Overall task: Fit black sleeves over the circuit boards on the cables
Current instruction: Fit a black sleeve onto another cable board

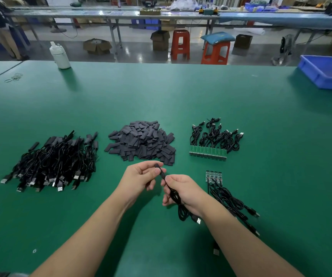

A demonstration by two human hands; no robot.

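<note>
My left hand (pixel 141 175) pinches a black sleeve (pixel 160 171) between thumb and fingers, just above the green table. My right hand (pixel 183 189) grips a coiled black cable (pixel 178 202) whose end runs into that sleeve; its USB plug (pixel 198 220) hangs below my wrist. A heap of loose black sleeves (pixel 143 141) lies just beyond my hands. To the right, a row of green circuit boards with cables (pixel 208 153) lies flat, and a smaller group of boards with cables (pixel 214 176) lies beside my right hand.
A pile of sleeved cables (pixel 51 162) lies at the left. A white bottle (pixel 59 55) stands at the far left edge, rubber bands (pixel 14 77) near it. A blue bin (pixel 328 71) sits at the far right. Red stools (pixel 180 45) and benches stand beyond.
</note>
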